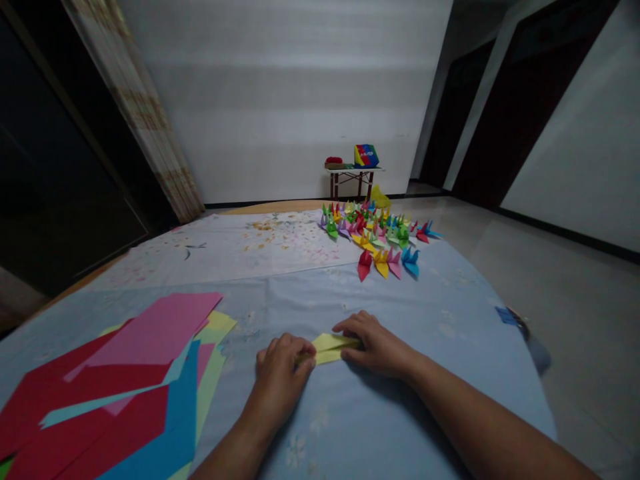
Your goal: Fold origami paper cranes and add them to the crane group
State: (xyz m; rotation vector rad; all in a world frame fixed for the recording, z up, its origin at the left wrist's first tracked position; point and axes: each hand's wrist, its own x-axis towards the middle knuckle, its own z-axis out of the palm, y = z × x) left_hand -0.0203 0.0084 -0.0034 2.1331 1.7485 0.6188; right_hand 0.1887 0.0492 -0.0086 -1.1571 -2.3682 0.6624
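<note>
A small folded piece of yellow paper (330,347) lies on the light blue cloth (400,313) in front of me. My left hand (280,373) is curled, its fingertips pinching the paper's left end. My right hand (373,343) lies over the paper's right end with fingers bent and pressed down on it. Both forearms reach in from the bottom of the view.
A loose pile of red, pink, blue and pale green paper sheets (125,380) lies at the left. Several coloured folded paper figures (377,237) stand at the far right of the cloth. A small table (353,177) with a colourful box stands by the wall. Bare floor lies right.
</note>
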